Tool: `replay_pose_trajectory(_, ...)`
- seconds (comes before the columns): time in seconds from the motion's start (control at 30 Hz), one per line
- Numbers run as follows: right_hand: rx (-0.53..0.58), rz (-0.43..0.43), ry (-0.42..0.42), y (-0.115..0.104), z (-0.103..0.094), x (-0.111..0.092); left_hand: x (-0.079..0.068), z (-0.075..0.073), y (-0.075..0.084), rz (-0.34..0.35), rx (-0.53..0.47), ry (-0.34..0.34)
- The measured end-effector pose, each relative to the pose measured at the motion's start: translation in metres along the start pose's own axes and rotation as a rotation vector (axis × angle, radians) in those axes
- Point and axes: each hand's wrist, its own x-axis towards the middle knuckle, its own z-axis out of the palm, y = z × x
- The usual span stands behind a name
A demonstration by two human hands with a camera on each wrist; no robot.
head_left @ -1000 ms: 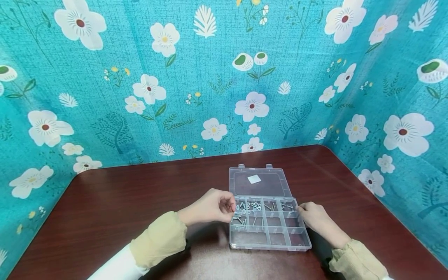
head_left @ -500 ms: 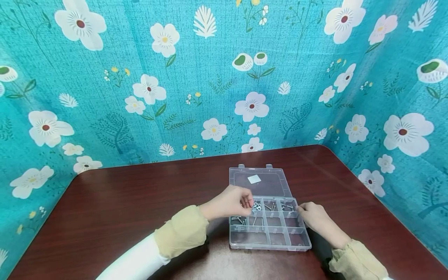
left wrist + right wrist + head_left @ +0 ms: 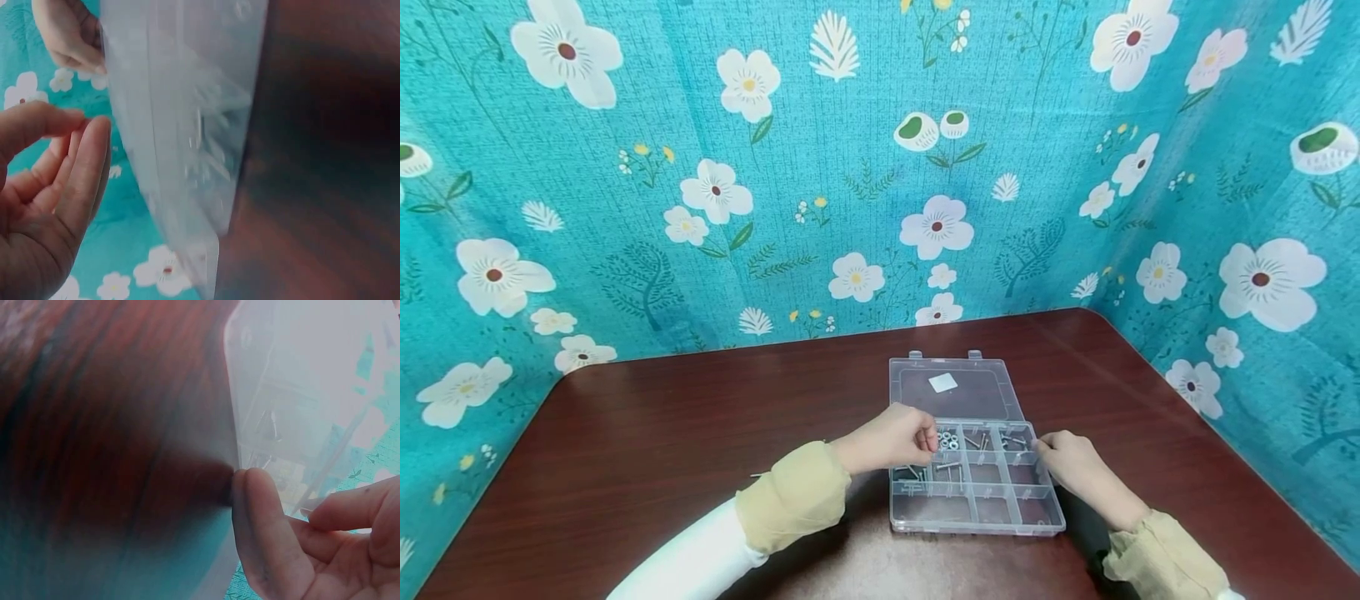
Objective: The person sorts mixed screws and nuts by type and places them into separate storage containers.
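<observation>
A clear plastic compartment box [image 3: 977,529] lies on the table with its lid [image 3: 977,400] folded back. My left hand [image 3: 891,437] hovers over its left rear compartments. In the left wrist view, the thumb and fingertips [image 3: 94,134] come together with nothing visible between them. Below that hand, several screws [image 3: 949,467] lie in a middle-row compartment, one of them crosswise. Nuts [image 3: 950,442] fill part of the rear row, beside compartments of screws [image 3: 977,442]. My right hand [image 3: 1078,467] pinches the box's right wall between thumb and fingers.
The dark red wooden table [image 3: 715,425] extends to both sides of the box. A blue flowered cloth [image 3: 820,167] hangs behind and along the right. On the lid there is a white square label [image 3: 943,382].
My left hand has moved right over the box, then slightly back. A screw now lies crosswise in the second middle-row compartment, where it was not visible before. The right hand keeps its grip.
</observation>
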Motion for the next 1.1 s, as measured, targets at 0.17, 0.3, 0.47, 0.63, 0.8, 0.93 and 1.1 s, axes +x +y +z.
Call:
replay_pose_trajectory(0.17, -0.022, -0.022, 0.012, 0.001, -0.001, 0.002, -0.018, -0.011, -0.005, -0.005, 0.089, -0.056)
replay_pose_trajectory(0.3, -0.025, -0.023, 0.015, 0.001, -0.001, 0.002, -0.033, -0.023, -0.003, 0.01, 0.201, -0.086)
replay_pose_trajectory(0.47, -0.034, -0.032, 0.01, 0.002, 0.0, 0.003, -0.051, -0.037, -0.002, 0.029, 0.289, -0.071)
replay_pose_trajectory(0.63, -0.036, -0.029, 0.003, 0.003, 0.0, 0.002, -0.07, -0.049, -0.01, 0.004, 0.365, -0.06)
replay_pose_trajectory(0.8, -0.037, -0.029, 0.009, 0.004, 0.0, 0.002, -0.087, -0.056, -0.022, -0.054, 0.423, -0.034)
replay_pose_trajectory(0.93, -0.028, -0.02, 0.007, 0.004, 0.0, 0.002, -0.098, -0.058, -0.031, -0.094, 0.474, -0.018)
replay_pose_trajectory(1.1, -0.017, -0.019, 0.002, 0.004, 0.0, 0.002, -0.109, -0.057, -0.042, -0.127, 0.524, -0.009)
